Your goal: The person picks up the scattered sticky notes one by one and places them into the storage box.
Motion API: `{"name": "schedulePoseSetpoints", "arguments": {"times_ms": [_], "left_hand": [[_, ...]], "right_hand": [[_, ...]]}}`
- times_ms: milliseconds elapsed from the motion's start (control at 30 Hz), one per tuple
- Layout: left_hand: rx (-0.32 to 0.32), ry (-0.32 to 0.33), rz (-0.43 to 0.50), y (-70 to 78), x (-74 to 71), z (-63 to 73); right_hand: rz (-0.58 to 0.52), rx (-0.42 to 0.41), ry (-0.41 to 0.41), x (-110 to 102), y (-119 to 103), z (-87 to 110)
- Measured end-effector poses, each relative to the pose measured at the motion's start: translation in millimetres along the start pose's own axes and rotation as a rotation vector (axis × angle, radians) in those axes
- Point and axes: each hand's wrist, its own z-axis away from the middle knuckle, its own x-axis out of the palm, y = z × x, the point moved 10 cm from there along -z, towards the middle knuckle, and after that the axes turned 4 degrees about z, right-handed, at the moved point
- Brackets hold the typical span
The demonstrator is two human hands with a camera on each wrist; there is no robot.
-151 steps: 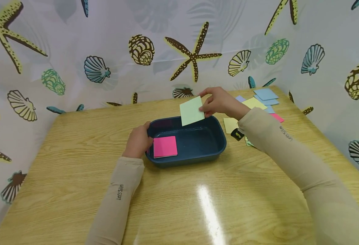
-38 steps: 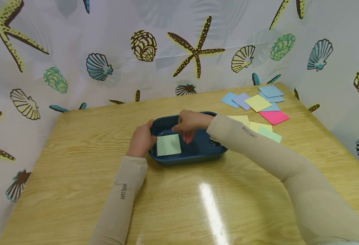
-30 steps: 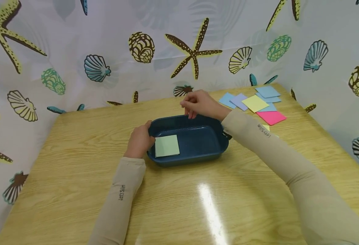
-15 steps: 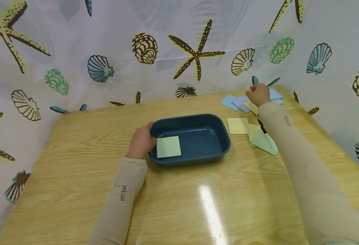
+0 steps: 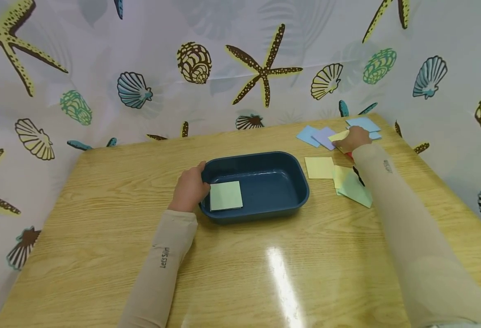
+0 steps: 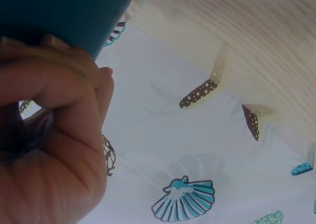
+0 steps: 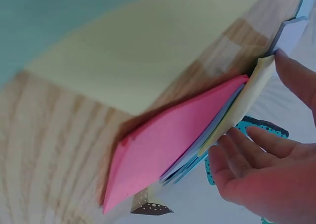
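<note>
My left hand (image 5: 189,189) grips the left end of a dark blue tray (image 5: 269,191), thumb over the rim. Inside the tray, at its left, lies a small stack with a pale green sticky note (image 5: 226,196) on top. Over at the back right, my right hand (image 5: 355,139) pinches a yellow sticky note pad (image 5: 338,135) by its edges. The right wrist view shows the thumb at one side of that yellow pad (image 7: 247,100) and the fingertips at the other. Blue notes and a pink pad (image 7: 177,132) lie directly beside it.
Purple (image 5: 324,137) and blue notes (image 5: 307,135) lie left of the right hand, with more blue notes (image 5: 363,123) behind it. Nearer are two yellow notes, one flat yellow note (image 5: 319,168) beside the tray, and green notes (image 5: 356,189). A shell-patterned cloth (image 5: 154,59) borders the table.
A green note went from my right hand onto the pink one in the tray. That hand then withdrew and travelled right to the yellow pad. My left hand stayed on the tray.
</note>
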Motion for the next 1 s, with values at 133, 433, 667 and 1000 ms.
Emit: {"name": "schedulePoseSetpoints", "arguments": {"times_ms": [133,433,667,1000], "left_hand": [[-0.003,-0.007,-0.004,0.2,0.4,0.3],[0.009,-0.001,-0.016,0.7,1.2,-0.3],[-0.004,-0.001,-0.011,-0.5,1.0,-1.4],[-0.021,-0.016,-0.016,-1.2,1.6,-1.0]], "right_hand": [[0.041,0.02,0.0,1.1,6.2,-6.3],[-0.1,0.063,0.145,-10.2,15.9,-15.6],[-0.255,0.102,0.264,-23.0,12.7,-4.5],[-0.164,-0.015,0.225,-38.4,-17.4,11.0]]}}
